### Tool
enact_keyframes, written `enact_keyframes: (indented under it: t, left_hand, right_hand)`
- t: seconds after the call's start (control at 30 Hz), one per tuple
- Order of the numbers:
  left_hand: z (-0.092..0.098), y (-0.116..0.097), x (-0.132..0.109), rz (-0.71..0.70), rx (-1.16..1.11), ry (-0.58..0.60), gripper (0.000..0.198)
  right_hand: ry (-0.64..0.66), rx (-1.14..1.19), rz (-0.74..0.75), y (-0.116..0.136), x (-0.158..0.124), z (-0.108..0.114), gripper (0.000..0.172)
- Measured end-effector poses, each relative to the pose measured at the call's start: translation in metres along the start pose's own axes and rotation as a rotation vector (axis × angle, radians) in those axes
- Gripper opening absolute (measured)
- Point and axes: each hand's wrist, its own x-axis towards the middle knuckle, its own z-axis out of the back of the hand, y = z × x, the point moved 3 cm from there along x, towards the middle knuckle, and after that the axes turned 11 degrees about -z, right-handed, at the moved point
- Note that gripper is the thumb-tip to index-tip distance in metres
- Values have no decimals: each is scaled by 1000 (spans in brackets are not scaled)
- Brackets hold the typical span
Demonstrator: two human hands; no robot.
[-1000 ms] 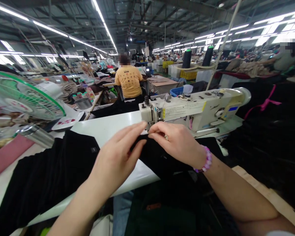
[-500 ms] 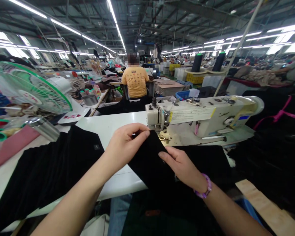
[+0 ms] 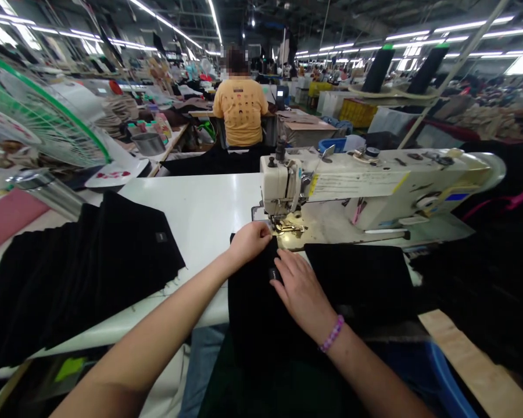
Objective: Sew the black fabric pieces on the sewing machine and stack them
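Just in front of the needle area of a white sewing machine [image 3: 340, 180], my left hand [image 3: 249, 242] is closed in a pinch at the top edge of a black fabric piece [image 3: 250, 302]. My right hand [image 3: 303, 290] lies on the same piece, fingers stretched out and thumb apart. Beside that thumb a small dark label [image 3: 273, 274] shows on the cloth. The piece hangs over the table's front edge towards my lap. Under the presser foot [image 3: 283, 223] is a brass-coloured guide, close to my left fingertips.
Stacked black pieces [image 3: 113, 255] lie left on the white table [image 3: 192, 203]; another black piece [image 3: 359, 273] lies right. A fan [image 3: 47, 110] and a steel flask [image 3: 47, 191] stand at left. A wooden board [image 3: 475, 360] is front right. A person in yellow [image 3: 240, 113] sits ahead.
The black piece has been brought down flat before the needle area. My right hand has gone from pinching its edge to lying on it, and the label now shows. The view has tilted down.
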Motion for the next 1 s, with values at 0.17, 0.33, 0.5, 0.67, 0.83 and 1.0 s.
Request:
enact_keyframes:
  t: [0.17,0.33,0.5,0.67,0.83,1.0]
  left_hand:
    - [0,3,13,94,54,-17,15]
    - [1,8,30,167,83,13,16]
    - [1,13,37,198,95,27,19]
    - [-1,15,38,227,109,23,22]
    - [-2,15,38,247,110,17,21]
    - [-3,15,39,254,110,-1,20]
  right_hand:
    - [77,4,17,-10,8,-9,33]
    - [96,4,18,-15,22,-8,34]
    - [95,3,12,-16,28,-9,33]
    - [88,-12,1,-17,28,-12,34]
    - [87,-34,-5,-17,28,-12,34]
    - [100,-42,4,-17,30,-11,33]
